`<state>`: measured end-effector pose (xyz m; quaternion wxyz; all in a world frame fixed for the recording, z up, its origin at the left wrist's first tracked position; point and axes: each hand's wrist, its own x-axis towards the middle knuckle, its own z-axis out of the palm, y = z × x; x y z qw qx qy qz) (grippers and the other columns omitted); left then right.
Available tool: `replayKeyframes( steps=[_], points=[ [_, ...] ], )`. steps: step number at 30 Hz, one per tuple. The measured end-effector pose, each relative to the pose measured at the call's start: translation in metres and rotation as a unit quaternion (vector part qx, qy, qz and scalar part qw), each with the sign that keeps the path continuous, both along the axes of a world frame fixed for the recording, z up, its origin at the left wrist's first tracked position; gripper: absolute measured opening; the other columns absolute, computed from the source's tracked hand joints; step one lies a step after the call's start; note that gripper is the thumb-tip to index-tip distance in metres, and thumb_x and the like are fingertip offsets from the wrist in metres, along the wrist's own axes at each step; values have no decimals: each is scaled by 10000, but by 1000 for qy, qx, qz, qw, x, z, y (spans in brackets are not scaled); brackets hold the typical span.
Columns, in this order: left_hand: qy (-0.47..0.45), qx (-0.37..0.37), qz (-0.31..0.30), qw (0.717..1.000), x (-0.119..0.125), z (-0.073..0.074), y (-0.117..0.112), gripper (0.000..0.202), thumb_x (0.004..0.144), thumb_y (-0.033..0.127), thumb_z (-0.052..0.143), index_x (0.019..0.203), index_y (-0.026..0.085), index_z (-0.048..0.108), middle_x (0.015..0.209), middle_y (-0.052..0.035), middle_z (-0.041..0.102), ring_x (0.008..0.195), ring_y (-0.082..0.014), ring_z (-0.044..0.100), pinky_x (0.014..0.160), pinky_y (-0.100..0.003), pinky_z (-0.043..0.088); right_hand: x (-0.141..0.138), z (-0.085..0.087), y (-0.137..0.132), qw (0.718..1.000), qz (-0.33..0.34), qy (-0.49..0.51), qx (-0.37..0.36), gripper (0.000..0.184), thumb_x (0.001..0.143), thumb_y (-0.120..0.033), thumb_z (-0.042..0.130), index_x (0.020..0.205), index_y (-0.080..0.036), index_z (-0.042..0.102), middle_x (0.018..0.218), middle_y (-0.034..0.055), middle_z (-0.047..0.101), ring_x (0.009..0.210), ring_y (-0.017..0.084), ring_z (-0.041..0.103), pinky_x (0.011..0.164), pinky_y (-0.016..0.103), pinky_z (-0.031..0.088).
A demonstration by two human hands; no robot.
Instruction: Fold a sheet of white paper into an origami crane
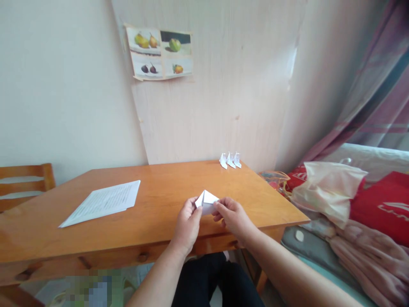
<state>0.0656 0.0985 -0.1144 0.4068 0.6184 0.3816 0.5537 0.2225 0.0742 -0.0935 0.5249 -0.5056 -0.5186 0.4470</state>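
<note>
Between my two hands is a small piece of folded white paper [208,201], its peak pointing up and a dark slit running down from it. My left hand [188,221] pinches its left corner with thumb and fingers. On the opposite side, my right hand [231,215] grips the right corner, the thumb lying on the front face. Both hands are just above the front edge of the wooden table [166,187]. The paper's back and the fingertips behind it are hidden.
Three folded white paper figures [230,160] stand in a row at the table's back edge. A stack of printed sheets [104,201] lies at the left. Beyond the right edge are a pale plastic bag [330,185] and red bags. A wooden chair [25,181] stands left.
</note>
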Motion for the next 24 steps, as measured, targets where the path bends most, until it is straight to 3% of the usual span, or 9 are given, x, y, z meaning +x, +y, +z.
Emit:
replayKeyframes(
  steps=[5,9,13,16,20,22,24],
  points=[
    [67,71,-5,995,-2,7,-2,243,959,246,509,1179,195,597,1194,-74,703,1104,-214,656,997,-350,493,4,3,6,998,20,58,-32,416,907,-580,542,876,-170,611,813,80,689,706,170,666,542,238,482],
    [216,202,23,955,-8,8,-4,283,933,152,523,1180,243,626,1261,-63,680,1181,-224,625,1063,-386,464,10,6,13,990,67,111,-55,487,934,-628,477,942,-165,628,834,100,706,742,175,682,621,260,530],
    [353,289,14,889,-12,5,-7,426,867,33,502,1200,261,637,1308,-61,638,1202,-240,594,1064,-412,462,21,0,25,995,82,-60,-23,356,976,-432,389,933,-172,628,852,78,723,742,166,684,677,279,546],
    [420,291,-4,860,-12,5,-10,411,835,14,521,1134,255,667,1240,-66,644,1097,-246,615,971,-400,503,34,-5,33,987,53,-151,-14,239,909,-333,500,806,-169,641,727,49,684,679,180,646,623,280,503],
    [445,278,-37,851,-12,8,-13,367,824,11,537,1075,240,674,1076,-67,669,1011,-242,610,899,-379,510,48,-3,27,966,6,-254,45,60,802,-199,632,759,-178,668,816,49,675,839,206,610,752,293,446],
    [436,265,-49,859,-12,8,-12,394,822,10,544,1121,243,651,1084,-63,676,1036,-245,604,914,-385,501,50,0,16,952,16,-296,76,89,792,-148,628,820,-185,704,889,56,675,871,202,599,798,297,431],
    [422,251,-50,869,-13,8,-12,433,812,13,557,1170,247,625,1102,-60,682,1052,-248,605,928,-391,493,48,2,4,894,61,-412,166,216,810,-122,595,967,-196,724,964,70,670,908,203,594,815,300,433]
  ],
)
